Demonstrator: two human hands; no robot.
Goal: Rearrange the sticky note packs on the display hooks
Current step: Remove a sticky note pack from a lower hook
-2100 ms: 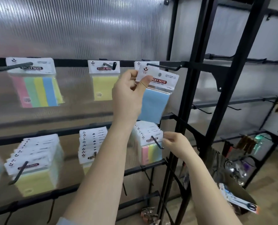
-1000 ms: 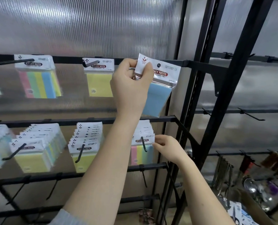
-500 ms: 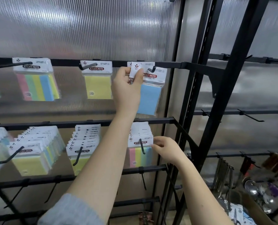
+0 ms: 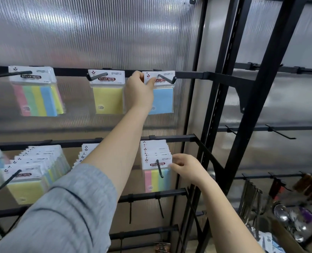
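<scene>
The left hand (image 4: 139, 90) pinches the blue sticky note pack (image 4: 160, 95), now threaded onto the top-right hook (image 4: 167, 79) rather than held tilted before it, while the right hand (image 4: 185, 166) grips the lower multicolour stack (image 4: 156, 161), so this hanging looks nearly finished.

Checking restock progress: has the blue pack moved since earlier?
Yes. The blue pack went from off the top rail onto its hook.

Blue pack (image 4: 162, 100), yellow pack (image 4: 108, 100), striped pink-green-yellow-blue pack (image 4: 37, 101), black rack (image 4: 261, 99), grey sleeve (image 4: 64, 214).
</scene>
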